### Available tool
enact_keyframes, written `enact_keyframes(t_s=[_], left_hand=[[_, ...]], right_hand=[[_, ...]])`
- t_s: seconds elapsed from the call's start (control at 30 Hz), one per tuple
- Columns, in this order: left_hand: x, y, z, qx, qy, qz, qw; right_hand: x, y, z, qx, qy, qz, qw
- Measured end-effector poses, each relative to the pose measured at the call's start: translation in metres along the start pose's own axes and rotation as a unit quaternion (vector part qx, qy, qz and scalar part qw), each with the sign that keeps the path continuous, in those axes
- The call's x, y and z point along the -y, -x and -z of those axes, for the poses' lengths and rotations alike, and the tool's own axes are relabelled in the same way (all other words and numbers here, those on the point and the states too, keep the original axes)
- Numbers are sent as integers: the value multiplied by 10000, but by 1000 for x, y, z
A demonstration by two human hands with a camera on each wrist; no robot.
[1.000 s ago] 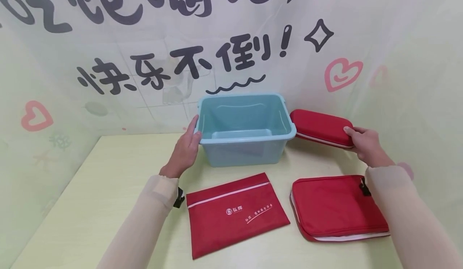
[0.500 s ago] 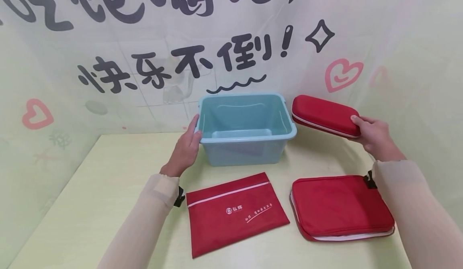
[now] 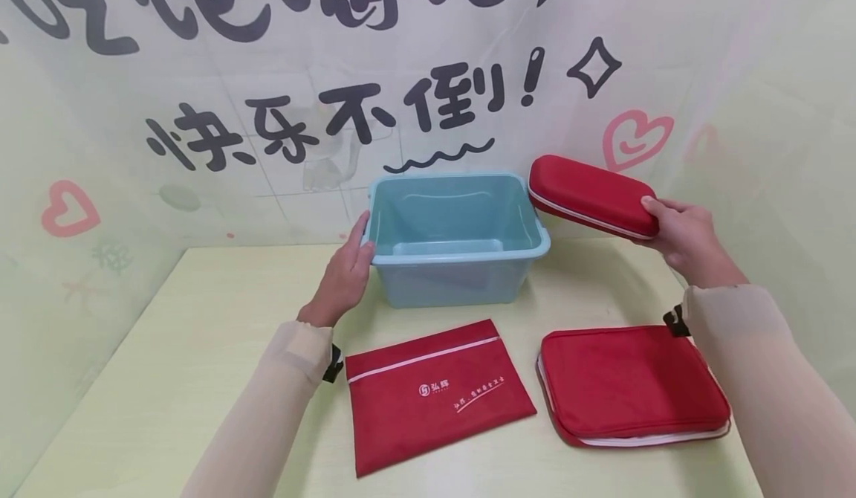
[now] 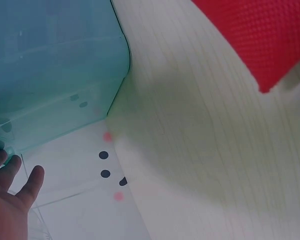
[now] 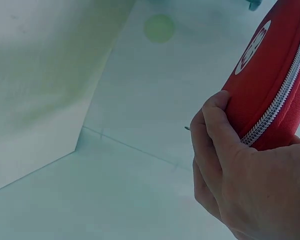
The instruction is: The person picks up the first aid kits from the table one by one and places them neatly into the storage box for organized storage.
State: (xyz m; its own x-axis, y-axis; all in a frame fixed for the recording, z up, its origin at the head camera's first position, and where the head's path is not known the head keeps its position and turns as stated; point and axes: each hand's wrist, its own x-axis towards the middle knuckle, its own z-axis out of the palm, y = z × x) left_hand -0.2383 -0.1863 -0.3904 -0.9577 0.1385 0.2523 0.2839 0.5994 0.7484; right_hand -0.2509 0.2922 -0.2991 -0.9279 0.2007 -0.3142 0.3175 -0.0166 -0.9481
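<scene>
In the head view, my left hand (image 3: 339,282) holds the left rim of a light blue plastic bin (image 3: 448,284), thumb over the edge and fingers along the outside. The left wrist view shows its fingertips (image 4: 36,175) at the bin's end. A red hard-shell zip case (image 3: 588,192), long and rounded, is gripped at its right end by my right hand (image 3: 689,239). It is raised and tilted, its left end overlapping the bin's right rim in the head view. A white round emblem (image 5: 253,47) and a silver zipper (image 5: 277,102) show on it in the right wrist view.
A flat red pouch (image 3: 428,427) with white print lies on the pale wooden table (image 3: 167,379) before the bin. To its right lies a thicker red zipped bag (image 3: 628,383) with white edging. A printed curtain (image 3: 267,208) stands close behind the bin.
The red zip case has risen from beside the bin, moving right a little and then back left toward the bin's right rim. My left hand has stayed on the bin.
</scene>
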Motion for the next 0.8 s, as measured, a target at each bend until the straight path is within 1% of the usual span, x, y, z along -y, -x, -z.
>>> enact_keyframes(t_s=[0.17, 0.27, 0.4, 0.43, 0.6, 0.8], left_hand=[[2, 0, 0, -1, 21, -4, 10000], [2, -1, 0, -2, -11, 15, 10000], [1, -2, 0, -8, -24, 14, 10000], [2, -2, 0, -9, -19, 5, 10000], [1, -2, 0, -16, -38, -1, 10000], [1, -2, 0, -25, -51, 16, 10000]], right_hand=[[7, 3, -15, 47, -35, 52, 10000], [9, 5, -24, 44, 52, 83, 9999], [9, 6, -35, 80, 181, 163, 9997], [9, 6, -38, 97, 123, 184, 9997], [11, 8, -55, 134, 212, 319, 9992], [15, 12, -76, 222, 675, 522, 9961]])
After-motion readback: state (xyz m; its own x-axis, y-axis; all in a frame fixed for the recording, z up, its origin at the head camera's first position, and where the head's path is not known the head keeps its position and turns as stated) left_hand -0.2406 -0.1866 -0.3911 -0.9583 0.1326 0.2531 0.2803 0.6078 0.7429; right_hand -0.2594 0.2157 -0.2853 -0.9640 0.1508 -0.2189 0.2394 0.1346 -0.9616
